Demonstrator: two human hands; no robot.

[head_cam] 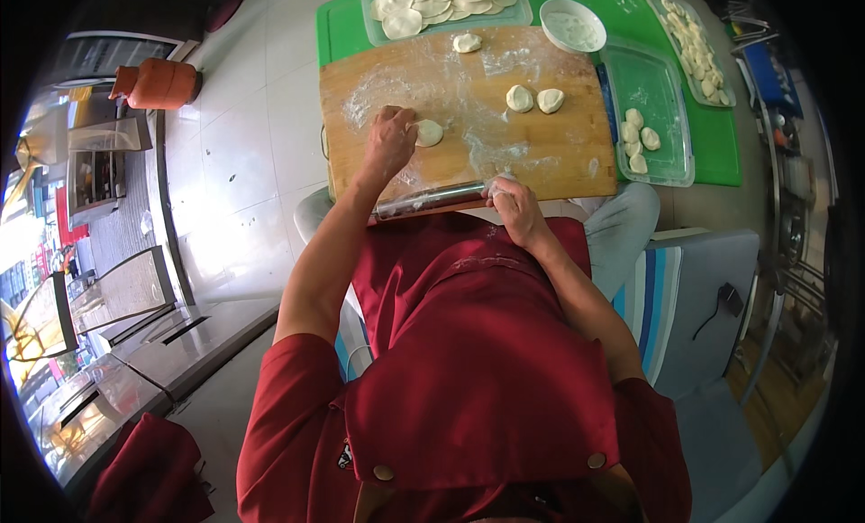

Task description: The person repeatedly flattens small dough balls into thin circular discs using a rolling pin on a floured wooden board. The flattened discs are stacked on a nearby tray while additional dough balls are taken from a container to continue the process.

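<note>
A small flattened dough disc (pixel 430 133) lies on the floured wooden board (pixel 378 70). My left hand (pixel 393 134) is at the disc's left edge, fingers curled onto it; the fingertips are partly hidden. Along the board's near edge lies a metal rolling pin (pixel 432 199), and my right hand (pixel 515 209) is closed around its right end. Two dough pieces (pixel 520 98) (pixel 551 101) sit side by side to the right of the disc. Another dough lump (pixel 467 43) rests near the board's far edge.
Rolled wrappers fill a plastic tray (pixel 373 31) at the back. A white bowl (pixel 572 26) holds flour. On the green mat (pixel 716 144), one tray (pixel 686 151) carries several dough balls and a second tray (pixel 726 98) carries many pieces. An orange gas cylinder (pixel 159 84) stands left.
</note>
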